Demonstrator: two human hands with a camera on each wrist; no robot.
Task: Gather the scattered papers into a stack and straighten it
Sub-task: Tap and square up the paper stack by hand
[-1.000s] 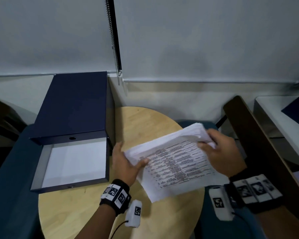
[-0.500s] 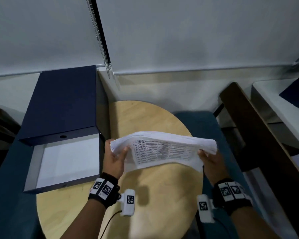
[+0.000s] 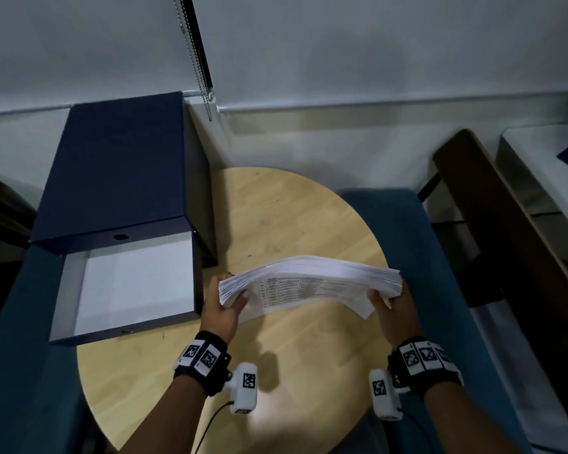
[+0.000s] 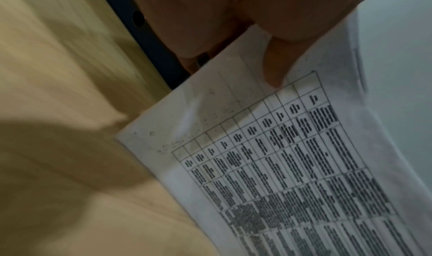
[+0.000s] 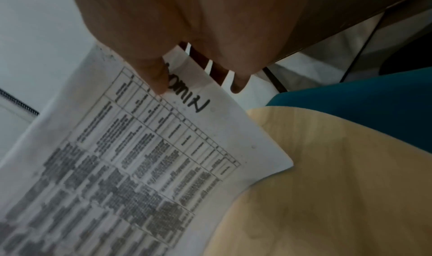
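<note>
A thick stack of printed papers hangs above the round wooden table, its top edges facing the camera. My left hand grips the stack's left end, thumb on the printed face. My right hand grips the right end the same way. The near sheet carries a printed table under the left thumb. In the right wrist view the same sheet shows handwriting beside the right thumb. The lower edge of the stack is hidden from the head view.
An open dark blue box file with a white inside lies at the table's left edge. Teal seats flank the table. A dark wooden board leans at the right. A blind chain hangs at the wall.
The stack has turned from lying flat and slanted to standing on edge, square to me. Both hands have moved out to its two ends and the sheets look more aligned.
</note>
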